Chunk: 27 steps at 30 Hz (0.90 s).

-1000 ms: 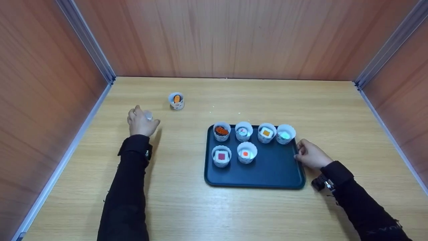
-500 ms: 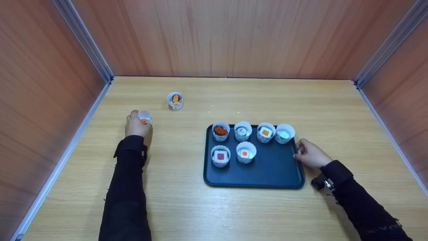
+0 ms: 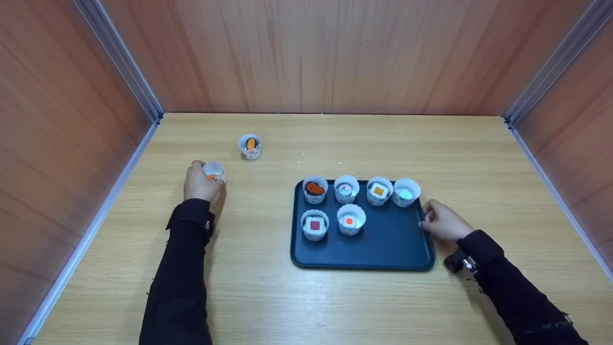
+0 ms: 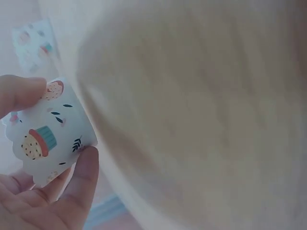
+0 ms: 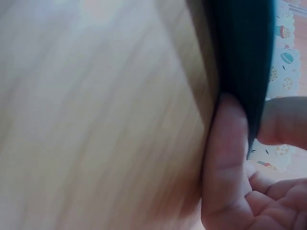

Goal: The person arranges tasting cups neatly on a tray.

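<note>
On the left of the head view, my left hand (image 3: 197,183) holds a white paper cupcake cup (image 3: 215,168) with something orange inside. Its thumb and fingers lie around the wall, which is printed with cupcakes and leaves (image 4: 57,129) in the left wrist view. Whether the cup's base touches the table cannot be told. At the tray's right side, my right hand (image 3: 446,221) pinches the rim of a dark teal tray (image 3: 383,249). The right wrist view shows the tray edge (image 5: 244,48) between thumb and finger.
Several paper cups stand on the tray, including one with a red-topped piece (image 3: 314,189) and one with a purple-topped white square (image 3: 314,225). Another cup (image 3: 250,146) with an orange piece stands at the back left. Wooden panels (image 3: 306,57) enclose the table.
My left hand has closed around the paper cup, and the orange piece inside has come into view. Hand and cup have then shifted slightly right. My right hand stays at the tray rim.
</note>
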Motion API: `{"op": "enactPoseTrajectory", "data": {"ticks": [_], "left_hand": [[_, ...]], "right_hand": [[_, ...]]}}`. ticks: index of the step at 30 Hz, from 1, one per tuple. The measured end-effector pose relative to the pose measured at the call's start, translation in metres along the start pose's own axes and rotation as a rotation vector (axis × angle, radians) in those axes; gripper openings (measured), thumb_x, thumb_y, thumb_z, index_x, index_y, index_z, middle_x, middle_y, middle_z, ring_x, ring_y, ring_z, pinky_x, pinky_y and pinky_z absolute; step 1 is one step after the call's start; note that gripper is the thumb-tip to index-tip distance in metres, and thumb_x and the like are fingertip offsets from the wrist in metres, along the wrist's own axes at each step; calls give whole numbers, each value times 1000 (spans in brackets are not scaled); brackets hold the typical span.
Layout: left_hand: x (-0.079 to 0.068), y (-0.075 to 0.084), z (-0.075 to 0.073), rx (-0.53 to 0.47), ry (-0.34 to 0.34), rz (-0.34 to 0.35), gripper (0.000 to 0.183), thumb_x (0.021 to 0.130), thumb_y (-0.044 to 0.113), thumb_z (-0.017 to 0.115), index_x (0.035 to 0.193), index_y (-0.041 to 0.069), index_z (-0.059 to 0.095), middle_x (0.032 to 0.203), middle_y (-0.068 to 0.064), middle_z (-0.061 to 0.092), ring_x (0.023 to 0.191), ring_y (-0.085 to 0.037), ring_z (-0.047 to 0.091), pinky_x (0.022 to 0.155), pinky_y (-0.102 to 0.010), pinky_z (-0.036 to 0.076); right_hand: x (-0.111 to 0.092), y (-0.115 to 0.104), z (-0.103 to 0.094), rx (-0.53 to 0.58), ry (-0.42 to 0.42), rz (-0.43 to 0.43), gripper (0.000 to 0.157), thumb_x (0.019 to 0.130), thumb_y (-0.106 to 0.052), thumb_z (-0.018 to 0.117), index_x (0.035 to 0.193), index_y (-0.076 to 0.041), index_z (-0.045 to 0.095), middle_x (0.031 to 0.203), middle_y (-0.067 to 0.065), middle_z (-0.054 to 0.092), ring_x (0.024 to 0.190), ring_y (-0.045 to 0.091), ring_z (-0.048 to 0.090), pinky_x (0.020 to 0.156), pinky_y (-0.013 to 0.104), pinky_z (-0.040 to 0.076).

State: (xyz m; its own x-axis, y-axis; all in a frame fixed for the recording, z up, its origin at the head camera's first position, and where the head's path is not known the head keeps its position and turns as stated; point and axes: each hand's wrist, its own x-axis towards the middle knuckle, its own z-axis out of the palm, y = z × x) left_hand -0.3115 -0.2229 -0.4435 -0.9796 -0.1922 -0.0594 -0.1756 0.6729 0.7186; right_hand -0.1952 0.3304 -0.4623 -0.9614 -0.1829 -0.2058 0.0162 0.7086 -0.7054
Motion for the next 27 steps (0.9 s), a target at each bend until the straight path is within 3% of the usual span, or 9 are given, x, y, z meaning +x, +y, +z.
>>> {"op": "enactPoseTrajectory", "data": {"ticks": [4, 9, 18, 24, 27], "left_hand": [[-8, 18, 7, -28, -10, 55, 67, 84, 11, 68, 141, -2, 34, 137, -24, 44, 125, -39, 47, 107, -50, 39], [-24, 52, 18, -43, -40, 190, 68, 83, 11, 70, 141, -1, 36, 136, -23, 46, 124, -37, 48, 105, -49, 42], [-75, 121, 53, -16, -112, 479, 68, 81, 12, 75, 140, 1, 42, 135, -18, 50, 117, -30, 54, 99, -41, 48], [-110, 159, 80, 12, -236, 617, 70, 82, 12, 75, 142, 4, 41, 132, -13, 52, 97, -20, 58, 82, -30, 54], [-124, 177, 94, 53, -316, 671, 71, 82, 13, 74, 144, 8, 40, 130, -10, 52, 96, -17, 56, 78, -27, 53]], "right_hand": [[0, -2, 0, -2, -1, 8, 25, 87, -2, 62, 104, 5, 44, 78, 4, 49, 65, 13, 49, 56, 23, 41], [0, -1, 0, -2, 0, 22, 25, 88, -1, 61, 105, 6, 44, 79, 4, 49, 66, 14, 49, 56, 23, 42], [-1, -1, 0, 12, -3, 9, 26, 88, -2, 61, 106, 7, 45, 78, 3, 49, 64, 12, 50, 55, 23, 43], [-1, 2, 0, 30, 1, -23, 22, 87, -2, 59, 102, 5, 44, 75, 2, 48, 60, 11, 49, 54, 24, 43], [-1, 2, 0, 31, -2, -9, 22, 87, -2, 58, 102, 4, 44, 75, 2, 47, 60, 12, 50, 54, 24, 44]]}}
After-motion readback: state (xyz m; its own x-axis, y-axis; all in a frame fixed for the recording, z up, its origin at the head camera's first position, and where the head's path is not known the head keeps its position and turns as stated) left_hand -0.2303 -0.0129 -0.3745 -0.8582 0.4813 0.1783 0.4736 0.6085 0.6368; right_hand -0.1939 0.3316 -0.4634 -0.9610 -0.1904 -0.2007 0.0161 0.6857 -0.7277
